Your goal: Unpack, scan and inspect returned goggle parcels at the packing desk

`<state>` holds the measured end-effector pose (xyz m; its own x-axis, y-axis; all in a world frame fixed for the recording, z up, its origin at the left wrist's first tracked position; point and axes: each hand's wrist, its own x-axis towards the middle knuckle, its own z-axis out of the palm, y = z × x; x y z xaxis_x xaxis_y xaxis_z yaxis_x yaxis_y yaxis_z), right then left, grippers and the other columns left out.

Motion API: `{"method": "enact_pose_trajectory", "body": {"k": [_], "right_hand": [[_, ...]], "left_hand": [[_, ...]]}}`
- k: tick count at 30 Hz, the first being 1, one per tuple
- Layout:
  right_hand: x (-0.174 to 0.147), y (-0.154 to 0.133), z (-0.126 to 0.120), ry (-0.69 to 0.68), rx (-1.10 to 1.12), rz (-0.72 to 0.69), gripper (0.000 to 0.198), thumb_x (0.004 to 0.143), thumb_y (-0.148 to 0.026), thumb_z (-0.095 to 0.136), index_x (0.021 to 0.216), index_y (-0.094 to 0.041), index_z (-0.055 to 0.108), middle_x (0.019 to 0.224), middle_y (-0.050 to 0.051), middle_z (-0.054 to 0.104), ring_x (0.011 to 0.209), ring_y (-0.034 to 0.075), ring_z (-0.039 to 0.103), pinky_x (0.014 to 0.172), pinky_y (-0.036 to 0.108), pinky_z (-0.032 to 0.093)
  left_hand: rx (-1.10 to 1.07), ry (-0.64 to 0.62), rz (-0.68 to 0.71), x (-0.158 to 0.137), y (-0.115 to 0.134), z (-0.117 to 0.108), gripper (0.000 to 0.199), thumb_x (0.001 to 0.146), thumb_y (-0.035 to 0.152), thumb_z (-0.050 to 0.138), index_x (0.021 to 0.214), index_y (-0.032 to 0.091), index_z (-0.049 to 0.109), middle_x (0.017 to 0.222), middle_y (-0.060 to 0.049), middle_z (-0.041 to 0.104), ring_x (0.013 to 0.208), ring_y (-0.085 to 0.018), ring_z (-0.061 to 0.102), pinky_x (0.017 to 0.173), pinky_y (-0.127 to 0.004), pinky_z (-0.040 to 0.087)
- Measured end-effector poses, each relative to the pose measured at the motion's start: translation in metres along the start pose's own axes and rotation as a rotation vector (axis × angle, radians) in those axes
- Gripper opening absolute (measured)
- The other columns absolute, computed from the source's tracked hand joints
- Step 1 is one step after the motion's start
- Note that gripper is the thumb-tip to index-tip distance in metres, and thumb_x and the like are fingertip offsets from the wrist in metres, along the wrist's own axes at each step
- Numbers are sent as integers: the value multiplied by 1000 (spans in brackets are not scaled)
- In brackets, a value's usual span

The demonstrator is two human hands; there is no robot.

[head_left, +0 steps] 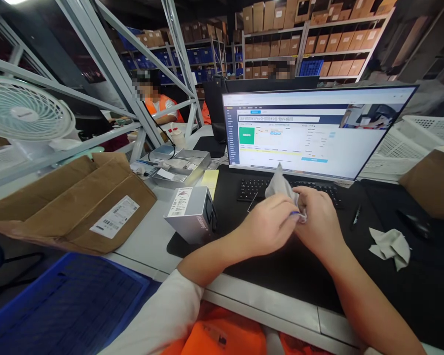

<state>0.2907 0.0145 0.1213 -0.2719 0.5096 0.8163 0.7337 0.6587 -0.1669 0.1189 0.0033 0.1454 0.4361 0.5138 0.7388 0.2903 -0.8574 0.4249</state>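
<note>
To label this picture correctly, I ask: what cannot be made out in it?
In the head view:
Grey cloth: gripped part hidden by the left hand and right hand.
Keyboard: some middle keys covered by cloth and right hand.
Monitor: most text too small or blurred.
Blue crate: cut off by bottom edge.

Holding a cloth (279, 183) between left hand (268, 227) and right hand (320, 219), with the keyboard (249, 189) just behind the grip. Facing the monitor (299, 140) beyond that. Finding the box (187, 219) left of the grip at the mat (281, 268)'s left end, with the tray (200, 171) behind it and the carton (133, 190) farther left. Meeting rightward a pen (355, 217), then a second cloth (390, 249), then the mouse (414, 224). Seeing the crate (92, 301) leftward, nearer than the grip, below the tabletop (148, 249).
</note>
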Motion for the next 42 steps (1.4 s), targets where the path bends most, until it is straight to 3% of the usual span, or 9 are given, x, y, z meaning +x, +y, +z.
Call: {"method": "enact_pose_trajectory", "body": {"k": [6,11,15,19,22,26,31,37,42], "right_hand": [[0,3,3,-171,-25,43,46,78,-14,56,124,-15,52,90,5,68,77,22,62,85,41,37],[4,6,-12,-389,172,117,60,85,-30,69,139,-19,47,108,7,66,98,25,61,94,40,41],[5,15,-32,-439,204,186,57,88,-47,69,135,-21,51,120,8,61,109,24,58,92,35,45],[6,19,-33,-542,79,286,39,87,-53,69,103,-19,59,103,6,64,89,23,60,74,33,42],[8,14,-24,-587,126,282,26,96,-44,56,87,-20,55,86,3,61,75,19,56,66,30,36],[10,6,-19,-476,275,325,35,104,-38,39,76,-19,47,75,1,56,67,15,48,62,30,32],[8,5,-25,-329,486,360,35,103,-35,41,74,-19,54,72,2,56,65,15,48,61,29,34],[-2,6,-36,-160,1035,479,26,95,-37,53,80,-19,65,72,5,56,71,21,55,66,34,45],[-9,-1,-40,-191,1083,348,37,99,-39,49,69,-19,56,65,5,48,64,20,49,62,36,42]], "left_hand": [[-141,-141,-265,4,-9,4,31,82,38,76,100,18,59,99,-5,63,88,-19,59,81,-32,50],[-247,-264,-491,9,-33,-10,6,79,13,62,83,17,63,79,2,62,74,-14,56,71,-26,44],[-218,-35,-504,11,-45,-9,12,72,9,56,70,18,49,65,6,46,61,-10,41,59,-23,32],[-311,313,-481,11,-51,0,20,71,11,55,67,20,38,65,6,40,61,-9,35,59,-24,30],[-364,416,-456,11,-52,5,11,72,11,56,73,19,49,68,5,44,62,-10,39,61,-24,33],[-379,237,-348,10,-49,2,17,83,19,53,87,18,70,75,0,52,71,-14,50,67,-27,39],[-304,98,-376,8,-40,-2,25,83,41,73,79,17,66,79,-1,57,73,-14,51,69,-27,39],[-322,-64,-454,7,-40,-4,15,86,28,68,95,18,61,70,6,47,63,-10,43,63,-24,36],[-57,-98,-471,7,-40,-6,23,86,18,58,106,19,69,70,4,50,67,-13,50,65,-25,38]]}}
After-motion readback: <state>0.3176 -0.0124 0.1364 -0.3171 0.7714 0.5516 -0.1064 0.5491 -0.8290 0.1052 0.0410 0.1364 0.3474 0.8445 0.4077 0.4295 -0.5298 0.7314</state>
